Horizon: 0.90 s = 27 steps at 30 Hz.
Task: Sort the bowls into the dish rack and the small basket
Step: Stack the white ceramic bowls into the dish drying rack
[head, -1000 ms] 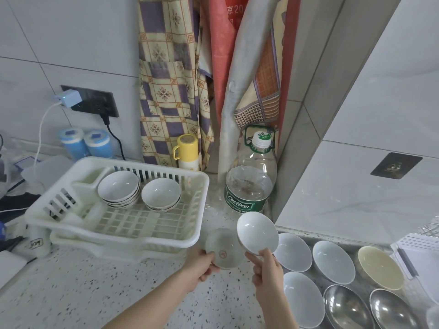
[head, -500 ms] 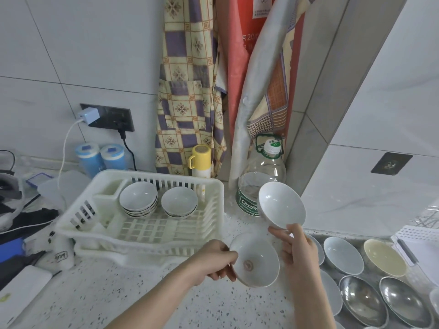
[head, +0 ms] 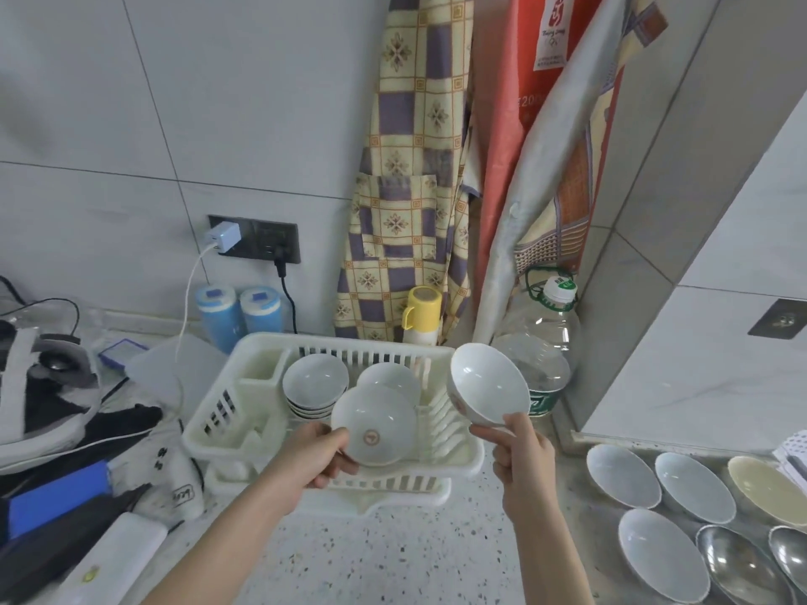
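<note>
My left hand (head: 321, 451) grips a small white bowl (head: 375, 423) by its rim, holding it tilted over the white dish rack (head: 244, 434). Its bottom bears a round mark. My right hand (head: 522, 458) pinches a second white bowl (head: 489, 388) by its lower edge, above the rack's right end. Inside the rack a stack of white bowls (head: 315, 382) stands at the back, and another white bowl (head: 393, 377) shows partly behind the held one.
White bowls (head: 622, 475), a cream bowl (head: 766, 489) and steel bowls (head: 738, 563) lie at the right. A clear water bottle (head: 539, 355) and yellow cup (head: 421, 307) stand behind the rack. Cables, blue containers (head: 238, 312) and dark gear crowd the left counter.
Both hands carried their bowls up and left, from beside the rack to over it. The view shifted left along the counter.
</note>
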Each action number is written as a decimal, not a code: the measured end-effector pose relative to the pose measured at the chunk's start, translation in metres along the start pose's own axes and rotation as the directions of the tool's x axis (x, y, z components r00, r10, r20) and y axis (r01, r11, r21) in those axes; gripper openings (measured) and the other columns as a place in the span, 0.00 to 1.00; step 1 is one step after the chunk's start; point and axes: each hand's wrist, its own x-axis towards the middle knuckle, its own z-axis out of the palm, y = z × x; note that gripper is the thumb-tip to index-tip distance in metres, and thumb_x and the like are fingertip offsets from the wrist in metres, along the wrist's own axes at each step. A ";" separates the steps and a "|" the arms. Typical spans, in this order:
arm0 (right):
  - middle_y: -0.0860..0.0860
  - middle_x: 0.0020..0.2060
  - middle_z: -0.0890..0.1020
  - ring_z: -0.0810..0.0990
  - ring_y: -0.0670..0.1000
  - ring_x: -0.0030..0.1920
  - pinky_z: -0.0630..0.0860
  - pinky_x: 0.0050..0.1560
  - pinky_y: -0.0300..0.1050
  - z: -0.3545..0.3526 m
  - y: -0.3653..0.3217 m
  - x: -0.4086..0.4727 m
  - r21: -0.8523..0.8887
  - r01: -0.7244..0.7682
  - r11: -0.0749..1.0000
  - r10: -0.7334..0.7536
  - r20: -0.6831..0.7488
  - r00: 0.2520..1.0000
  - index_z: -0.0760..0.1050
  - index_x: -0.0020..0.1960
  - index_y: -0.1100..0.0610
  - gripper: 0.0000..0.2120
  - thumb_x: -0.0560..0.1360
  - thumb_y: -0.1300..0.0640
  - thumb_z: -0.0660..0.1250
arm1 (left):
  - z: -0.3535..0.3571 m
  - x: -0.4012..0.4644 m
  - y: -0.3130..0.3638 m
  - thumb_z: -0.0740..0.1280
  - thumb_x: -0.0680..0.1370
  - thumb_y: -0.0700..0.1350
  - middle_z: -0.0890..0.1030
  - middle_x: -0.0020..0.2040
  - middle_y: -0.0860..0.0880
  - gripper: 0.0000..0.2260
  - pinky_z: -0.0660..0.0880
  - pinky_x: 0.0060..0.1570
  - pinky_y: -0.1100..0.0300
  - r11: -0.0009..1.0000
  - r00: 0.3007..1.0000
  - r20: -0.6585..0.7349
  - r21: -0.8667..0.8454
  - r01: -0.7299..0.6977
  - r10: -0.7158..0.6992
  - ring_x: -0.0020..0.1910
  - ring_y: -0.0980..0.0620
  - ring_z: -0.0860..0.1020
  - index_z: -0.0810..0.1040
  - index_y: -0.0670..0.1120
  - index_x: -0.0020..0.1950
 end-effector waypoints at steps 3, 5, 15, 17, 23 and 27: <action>0.61 0.35 0.85 0.57 0.44 0.20 0.57 0.19 0.35 0.018 0.012 -0.001 -0.035 -0.011 0.999 0.010 -0.041 0.999 0.75 0.46 0.64 0.08 0.75 0.60 0.61 | -0.023 0.007 -0.008 0.61 0.74 0.37 0.85 0.35 0.39 0.09 0.61 0.20 0.66 0.999 0.999 -0.052 -0.051 0.000 -0.002 0.19 0.57 0.68 0.79 0.37 0.49; 0.59 0.33 0.86 0.59 0.44 0.20 0.58 0.20 0.36 0.030 0.018 -0.002 -0.088 0.003 0.996 -0.009 -0.061 0.998 0.77 0.45 0.62 0.07 0.75 0.60 0.61 | -0.038 0.012 -0.013 0.61 0.74 0.37 0.86 0.36 0.39 0.09 0.61 0.20 0.65 0.997 0.998 -0.062 -0.082 0.006 -0.011 0.20 0.57 0.67 0.79 0.37 0.50; 0.55 0.31 0.85 0.68 0.40 0.20 0.64 0.30 0.41 0.083 0.019 0.008 -0.238 0.198 0.951 -0.219 -0.066 0.973 0.79 0.44 0.58 0.07 0.74 0.59 0.62 | -0.079 0.047 -0.008 0.59 0.77 0.37 0.85 0.38 0.37 0.10 0.61 0.20 0.64 0.968 0.998 -0.056 -0.246 -0.045 0.032 0.23 0.55 0.67 0.79 0.38 0.52; 0.56 0.31 0.85 0.69 0.39 0.21 0.64 0.30 0.41 0.086 0.024 0.009 -0.221 0.211 0.952 -0.235 -0.086 0.968 0.80 0.44 0.57 0.07 0.73 0.59 0.62 | -0.083 0.054 -0.005 0.59 0.76 0.38 0.86 0.39 0.37 0.10 0.61 0.21 0.64 0.966 0.998 -0.051 -0.256 -0.046 0.034 0.23 0.55 0.68 0.78 0.39 0.53; 0.55 0.30 0.85 0.64 0.49 0.27 0.64 0.32 0.44 0.094 0.040 0.021 -0.241 0.179 0.954 -0.215 -0.130 0.968 0.80 0.41 0.57 0.08 0.72 0.58 0.63 | -0.086 0.080 0.002 0.59 0.75 0.36 0.85 0.41 0.34 0.09 0.59 0.22 0.63 0.929 0.999 -0.037 -0.367 -0.042 0.031 0.24 0.53 0.65 0.76 0.37 0.51; 0.56 0.29 0.84 0.70 0.48 0.29 0.66 0.39 0.48 0.098 0.050 0.035 -0.297 0.158 0.942 -0.201 -0.121 0.972 0.79 0.39 0.60 0.09 0.73 0.58 0.63 | -0.084 0.094 0.001 0.58 0.75 0.36 0.85 0.40 0.35 0.09 0.60 0.21 0.65 0.915 0.999 -0.032 -0.403 -0.031 0.020 0.22 0.55 0.65 0.76 0.37 0.50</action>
